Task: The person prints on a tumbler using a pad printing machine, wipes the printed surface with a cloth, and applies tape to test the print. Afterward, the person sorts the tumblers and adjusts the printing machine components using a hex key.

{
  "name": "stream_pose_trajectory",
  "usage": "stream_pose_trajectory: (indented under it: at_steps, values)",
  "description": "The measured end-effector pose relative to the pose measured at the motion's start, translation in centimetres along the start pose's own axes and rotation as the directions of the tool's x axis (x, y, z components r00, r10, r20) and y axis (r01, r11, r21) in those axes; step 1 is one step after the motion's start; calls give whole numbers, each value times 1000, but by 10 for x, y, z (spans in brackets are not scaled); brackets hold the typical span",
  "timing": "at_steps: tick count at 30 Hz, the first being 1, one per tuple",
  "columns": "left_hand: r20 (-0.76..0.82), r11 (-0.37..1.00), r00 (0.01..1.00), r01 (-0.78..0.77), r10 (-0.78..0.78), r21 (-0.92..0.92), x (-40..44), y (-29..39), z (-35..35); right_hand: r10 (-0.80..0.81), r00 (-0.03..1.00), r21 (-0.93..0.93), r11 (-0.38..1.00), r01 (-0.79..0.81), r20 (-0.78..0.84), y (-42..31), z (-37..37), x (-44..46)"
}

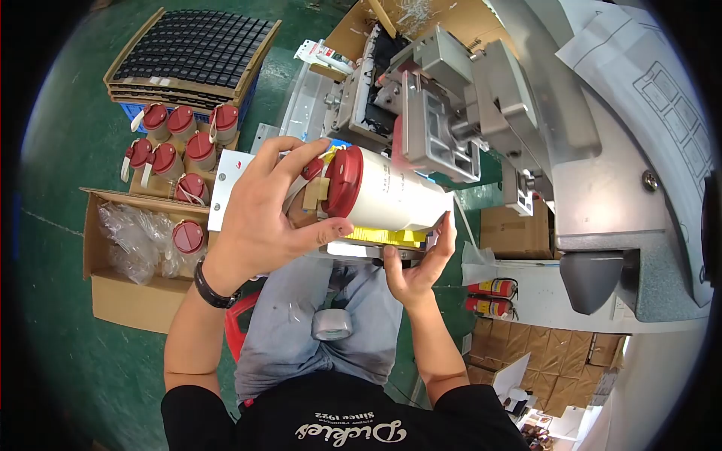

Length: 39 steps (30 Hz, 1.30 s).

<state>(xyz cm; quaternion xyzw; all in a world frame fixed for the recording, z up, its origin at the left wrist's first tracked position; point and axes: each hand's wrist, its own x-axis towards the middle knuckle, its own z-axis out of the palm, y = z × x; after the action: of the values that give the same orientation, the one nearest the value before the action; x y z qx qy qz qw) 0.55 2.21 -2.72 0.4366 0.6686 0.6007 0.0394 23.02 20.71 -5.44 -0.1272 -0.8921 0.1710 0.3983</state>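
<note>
Grasping cup (395, 194) w/ L hand (263, 209) round lid (344, 182), R hand (418, 272) at base (442, 207); poss. drop if R grip loosens.

Between the hands, the print (392, 183) on the white cup (410, 199) is too small to read, and the right hand (423, 264) hides part of its base end, while the yellow piece (387, 236) beneath is partly covered by the cup, its full shape unclear. Beyond the right hand, the printed sheet (653, 79) runs off into the dark rim of the view, and lettering on the fire extinguishers (490, 288) cannot be made out. Nearer the body than the hands, the bottom edge cuts off the black shirt (301, 425), and the legs (289, 338) hide most of the red seat (238, 328).
</note>
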Motion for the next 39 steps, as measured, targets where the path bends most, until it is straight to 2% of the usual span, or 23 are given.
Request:
stream_pose_trajectory:
  at_steps: [6, 11, 16, 20, 21, 22, 23, 25, 26, 30, 36, 39]
  values:
    - [-11, 1000, 1000, 13, -13, 13, 1, 1, 1, -12, 1000, -33, 999, 12, 1, -2, -1, 3]
    - [22, 996, 996, 88, -88, 31, 1, 8, 0, -12, 1000, -15, 1000, 13, 13, -7, -5, 4]
    - [100, 976, 993, 44, -67, 212, 7, 17, -3, 116, 991, 74, 990, -121, 66, -26, -15, 10]
    - [94, 995, 992, -90, 86, 49, 9, 21, -9, 23, 997, 117, 993, -32, 80, -71, -37, 19]
    - [93, 993, 992, -88, 81, 73, 7, 24, -11, 21, 997, 140, 990, -31, 75, -82, -37, 19]
    - [61, 989, 997, -45, 54, -140, 2, 28, -14, 104, 993, 365, 923, -119, 61, -98, -35, 17]
    - [33, 939, 999, -7, 19, -344, -3, 34, -16, 189, 980, 574, 796, -194, 69, -113, -32, 15]
    - [-8, 719, 998, 40, -63, -694, -14, 42, -24, 337, 929, 877, 390, -283, 150, -137, -25, 7]
    - [-11, 744, 997, 49, -76, -666, -22, 43, -30, 337, 927, 892, 352, -284, 162, -143, -21, 0]
    - [152, 655, 971, 238, -185, -718, -62, 33, -56, 123, 857, 783, 358, -509, 501, -160, 1, -32]
    - [95, 713, 961, 256, -258, -653, -101, 39, -90, 62, 839, 792, 298, -533, 541, -183, 15, -48]
    - [29, 755, 962, 233, -272, -613, -109, 45, -98, 24, 844, 788, 344, -510, 536, -190, 19, -50]
